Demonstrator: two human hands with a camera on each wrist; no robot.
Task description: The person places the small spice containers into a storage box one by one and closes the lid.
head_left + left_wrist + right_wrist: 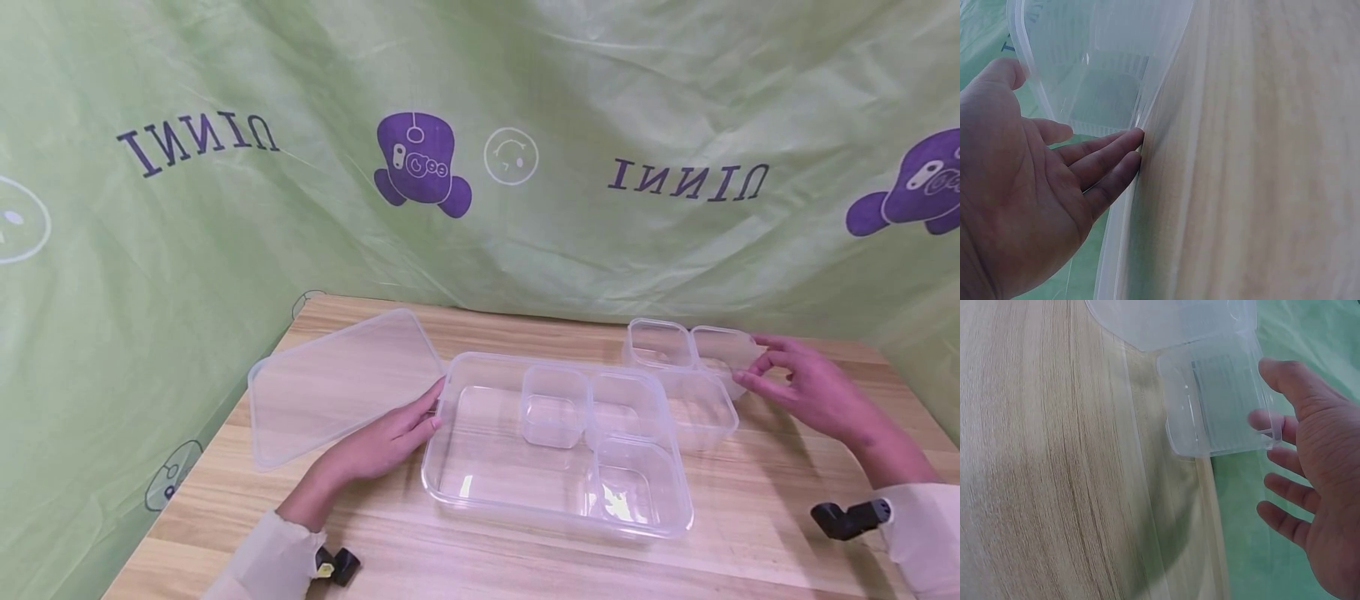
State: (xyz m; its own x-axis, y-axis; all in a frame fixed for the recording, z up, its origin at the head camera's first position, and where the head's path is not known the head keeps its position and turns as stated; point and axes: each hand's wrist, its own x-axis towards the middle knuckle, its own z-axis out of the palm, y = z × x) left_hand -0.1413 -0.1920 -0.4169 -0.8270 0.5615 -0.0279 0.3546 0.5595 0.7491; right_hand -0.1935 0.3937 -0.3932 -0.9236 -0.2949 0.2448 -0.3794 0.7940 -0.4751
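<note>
A large clear plastic box [510,508] stands uncovered in the middle of the wooden table, with small clear containers [553,408] in its right half. My left hand [386,442] is at the box's left side, its fingers extended and fingertips touching near the bottom edge. At the back right, more small clear containers stand close together outside the box. My right hand [813,392] is at the rightmost small container [1222,400], thumb and index finger near its rim and the other fingers spread loosely. Whether the thumb presses on the plastic is hard to tell.
A clear flat lid [345,383] lies left of the large box, near my left hand. The wooden table [465,567] ends at a green printed curtain [322,208] behind and at the sides. A black device [851,518] is strapped at my right wrist.
</note>
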